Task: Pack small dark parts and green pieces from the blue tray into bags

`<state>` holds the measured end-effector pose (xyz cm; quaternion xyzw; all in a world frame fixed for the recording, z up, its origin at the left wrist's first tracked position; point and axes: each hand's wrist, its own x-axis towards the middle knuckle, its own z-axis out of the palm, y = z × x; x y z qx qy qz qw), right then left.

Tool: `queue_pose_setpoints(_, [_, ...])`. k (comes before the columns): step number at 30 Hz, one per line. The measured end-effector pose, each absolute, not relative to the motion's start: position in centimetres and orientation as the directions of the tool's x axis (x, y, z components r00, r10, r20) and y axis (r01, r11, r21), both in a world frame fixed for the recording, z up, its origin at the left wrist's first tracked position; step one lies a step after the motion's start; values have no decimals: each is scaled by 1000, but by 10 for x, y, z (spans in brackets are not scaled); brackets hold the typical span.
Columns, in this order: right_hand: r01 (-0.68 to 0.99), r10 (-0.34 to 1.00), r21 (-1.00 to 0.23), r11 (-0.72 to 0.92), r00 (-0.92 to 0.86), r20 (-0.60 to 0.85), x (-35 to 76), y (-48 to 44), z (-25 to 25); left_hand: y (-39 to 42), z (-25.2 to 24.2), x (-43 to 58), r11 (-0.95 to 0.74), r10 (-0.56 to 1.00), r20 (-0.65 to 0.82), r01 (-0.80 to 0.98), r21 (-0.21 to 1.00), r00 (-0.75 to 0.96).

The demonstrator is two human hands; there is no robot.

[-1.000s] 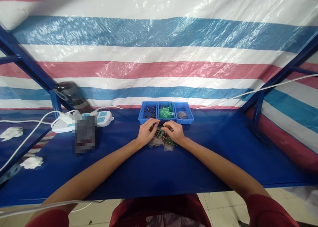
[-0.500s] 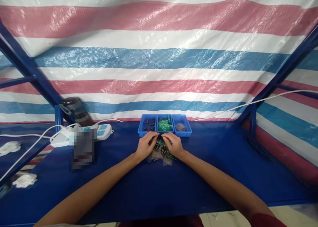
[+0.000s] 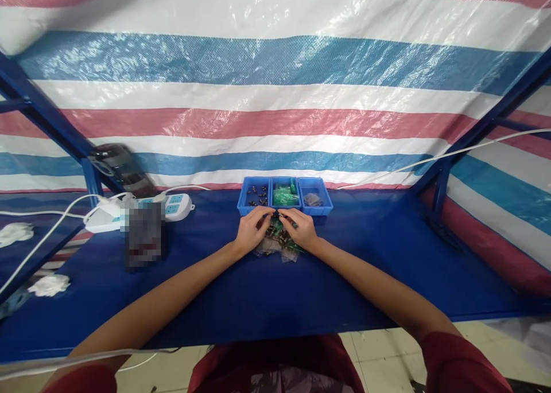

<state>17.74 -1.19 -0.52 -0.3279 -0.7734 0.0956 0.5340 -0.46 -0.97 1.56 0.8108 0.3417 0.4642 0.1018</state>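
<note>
My left hand (image 3: 252,230) and my right hand (image 3: 302,230) meet just in front of three small blue bins, their fingertips pinched close together. Between them shows a small dark part (image 3: 276,214), too small to name the kind; both hands appear closed on it. Under and between the hands lies a pile of small dark and brass-coloured parts (image 3: 282,234), mixed with green pieces and small clear plastic bags (image 3: 290,255). Fingers partly cover this pile. The left bin (image 3: 241,208) contains several dark parts, the middle bin (image 3: 284,208) green pieces, the right bin (image 3: 325,210) greyish clear bags.
A white power strip (image 3: 183,208) with cables stands at the left, behind a blurred dark object (image 3: 145,235). Near it a dark bottle (image 3: 124,166) leans by the blue frame. Crumpled white tissue (image 3: 49,285) lies far left. Striped sheeting (image 3: 275,94) hangs behind the blue table (image 3: 258,307).
The head view has tilted down, so the table and bins appear higher. My hands stay together over the pile, and their fingertips are slightly closer to each other.
</note>
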Motion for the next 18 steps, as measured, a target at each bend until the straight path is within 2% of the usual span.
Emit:
queue_pose_setpoints(11, [436, 628, -510, 741, -181, 757, 177, -12, -3, -9, 15, -6, -754, 639, 688, 458, 472, 344])
queue_pose_setpoints(18, [397, 613, -509, 764, -198, 765, 177, -13, -3, -9, 14, -7, -749, 646, 680, 462, 475, 348])
